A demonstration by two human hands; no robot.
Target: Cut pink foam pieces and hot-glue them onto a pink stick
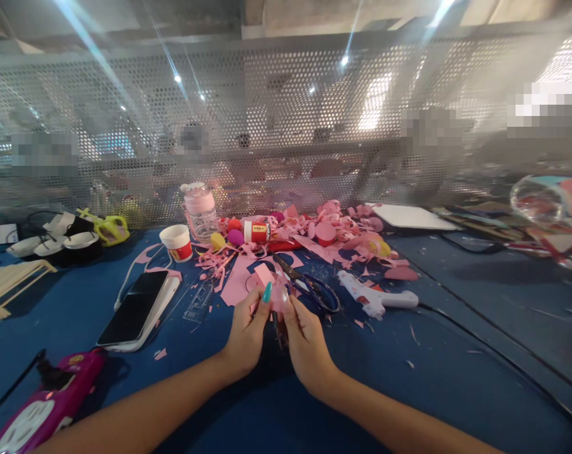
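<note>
We have both hands together over the blue table top point(432, 378), near its middle. Our left hand point(246, 334) is closed around the small pink paper piece point(280, 295), thumb and forefinger pinching its left edge; the teal-painted nail shows against the pink. Our right hand point(307, 340) pinches the same piece from the other side, fingers curled in, and a thin dark stem seems to hang down between the two palms, though it is too blurred to name. The piece sits lifted just off the table, between the fingertips, in front of the black-handled scissors point(314, 287).

We judge the step in hand to be the shaping or folding of this pink piece, with cutting apparently done for now, since the scissors lie free on the table. The white hot glue gun point(378, 297) rests just right of the scissors, its cord trailing off to the right. The next move would call for a steady pinch from one hand so that the other can let go without the piece springing open.

Beyond lies the heap of pink paper scraps point(333, 236), with a clear plastic bottle point(200, 211) and a white cup with a red label point(176, 243) at its left. A black smartphone on a white case point(137, 309) lies near our left forearm.
</note>
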